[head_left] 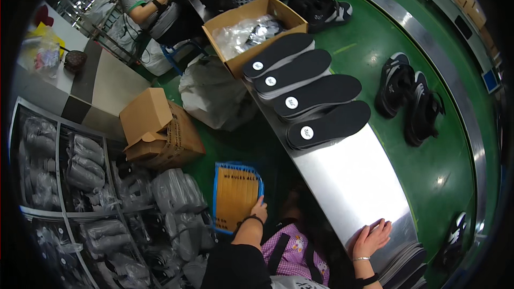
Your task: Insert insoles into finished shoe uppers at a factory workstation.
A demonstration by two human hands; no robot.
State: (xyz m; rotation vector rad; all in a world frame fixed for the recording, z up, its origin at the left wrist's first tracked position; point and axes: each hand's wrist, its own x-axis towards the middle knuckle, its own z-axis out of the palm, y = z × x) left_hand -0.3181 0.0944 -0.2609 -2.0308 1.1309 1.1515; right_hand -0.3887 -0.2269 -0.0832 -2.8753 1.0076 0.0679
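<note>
My left hand [259, 210] reaches down to the edge of a blue-rimmed crate [235, 195] with orange-brown contents on the floor, fingers touching its right side. My right hand [370, 240] lies flat and open on the bare metal ledge [353, 182] beside the green conveyor. Further along the ledge lie several black insoles [318, 96] in an overlapping row, each with a small white round label. Another stack of dark insoles [404, 267] sits just right of my right hand.
A cardboard box of clear plastic bags [251, 27] stands at the ledge's far end. Black sandals [409, 99] ride the green conveyor [375, 48]. Another person [150, 0] in white gloves works at the back. Brown boxes [158, 128] and bagged goods on shelves [80, 182] fill the left.
</note>
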